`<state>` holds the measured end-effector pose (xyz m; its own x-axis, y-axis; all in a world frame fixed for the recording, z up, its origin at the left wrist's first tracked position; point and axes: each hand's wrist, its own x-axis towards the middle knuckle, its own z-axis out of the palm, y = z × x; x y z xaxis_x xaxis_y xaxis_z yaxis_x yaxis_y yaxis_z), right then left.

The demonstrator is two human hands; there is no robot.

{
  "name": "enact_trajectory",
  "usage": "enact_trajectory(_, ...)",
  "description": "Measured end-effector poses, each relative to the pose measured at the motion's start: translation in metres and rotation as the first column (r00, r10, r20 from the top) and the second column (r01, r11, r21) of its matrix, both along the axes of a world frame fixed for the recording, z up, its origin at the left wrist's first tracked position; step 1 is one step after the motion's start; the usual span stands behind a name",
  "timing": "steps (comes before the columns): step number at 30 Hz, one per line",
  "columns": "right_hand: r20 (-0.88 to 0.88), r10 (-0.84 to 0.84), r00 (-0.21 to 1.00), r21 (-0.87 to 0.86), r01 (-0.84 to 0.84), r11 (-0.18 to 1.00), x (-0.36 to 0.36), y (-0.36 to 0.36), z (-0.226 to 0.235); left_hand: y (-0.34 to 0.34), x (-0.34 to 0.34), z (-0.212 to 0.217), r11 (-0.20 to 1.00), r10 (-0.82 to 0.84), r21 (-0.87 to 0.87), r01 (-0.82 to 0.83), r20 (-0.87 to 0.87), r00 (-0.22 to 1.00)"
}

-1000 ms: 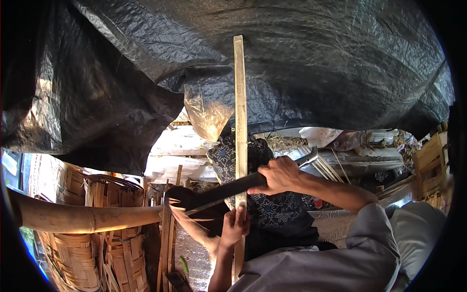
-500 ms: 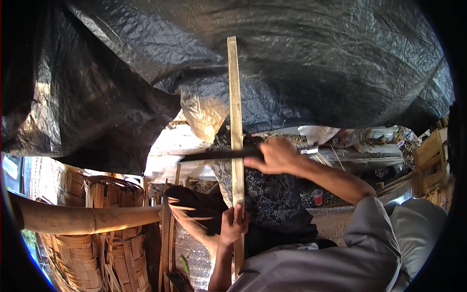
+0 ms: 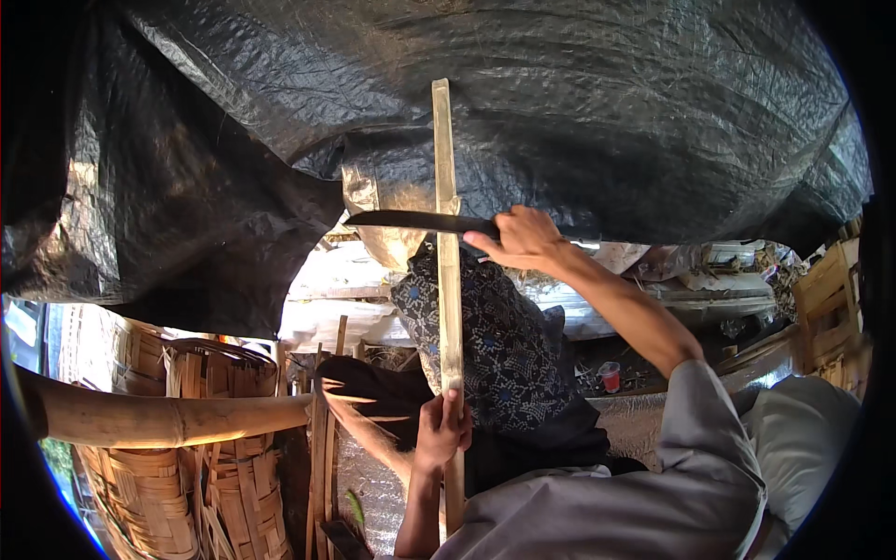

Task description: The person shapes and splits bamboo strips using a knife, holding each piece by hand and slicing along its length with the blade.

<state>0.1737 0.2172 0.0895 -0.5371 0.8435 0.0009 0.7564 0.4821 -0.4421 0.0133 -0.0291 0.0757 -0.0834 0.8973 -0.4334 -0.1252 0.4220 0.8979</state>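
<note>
A long pale bamboo strip (image 3: 450, 317) stands lengthwise in front of me, its far end over the black plastic sheet. My left hand (image 3: 441, 429) is closed round its lower part, thumb laid along the strip. My right hand (image 3: 525, 235) grips a long dark-bladed machete (image 3: 397, 219). The blade crosses the upper part of the strip and points left. A small raised sliver shows on the strip's right edge beside the blade. Dark patterned cloth (image 3: 504, 345) lies over my lap beneath the strip.
Black plastic sheeting (image 3: 607, 93) hangs across the far side. At left, a thick bamboo pole (image 3: 177, 422) passes over woven bamboo baskets (image 3: 238, 485). Upright thin strips (image 3: 322, 448) stand beside my leg. A red plastic cup (image 3: 609, 377) and a wooden crate (image 3: 826, 289) are at right.
My right hand has moved the machete away from me, farther up along the bamboo strip. The strip's far end has shifted slightly left and nearer; my left hand keeps its hold.
</note>
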Motion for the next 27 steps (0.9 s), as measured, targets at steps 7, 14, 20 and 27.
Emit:
enact_trajectory(7, 0.074, 0.256, 0.964, 0.205, -0.265, 0.942, -0.005, -0.014, -0.012, 0.0, -0.005, -0.008, 0.999, 0.0, 0.033, -0.001, 0.009, 1.0)
enact_trajectory(14, 0.062, 0.403, 0.913, 0.241, -0.406, 0.882, -0.008, -0.027, -0.02, -0.013, -0.013, -0.005, 1.0, 0.0, 0.007, 0.0, 0.01, 1.0)
enact_trajectory(20, 0.09, 0.23, 0.969, -0.004, -0.231, 0.973, -0.012, -0.015, 0.007, -0.004, -0.011, 0.002, 1.0, -0.002, -0.003, 0.002, 0.033, 0.999)
enact_trajectory(27, -0.059, -0.109, 0.992, -0.204, 0.095, 0.974, 0.003, 0.031, 0.008, -0.01, -0.01, 0.009, 0.999, -0.035, 0.011, 0.034, 0.016, 0.999)
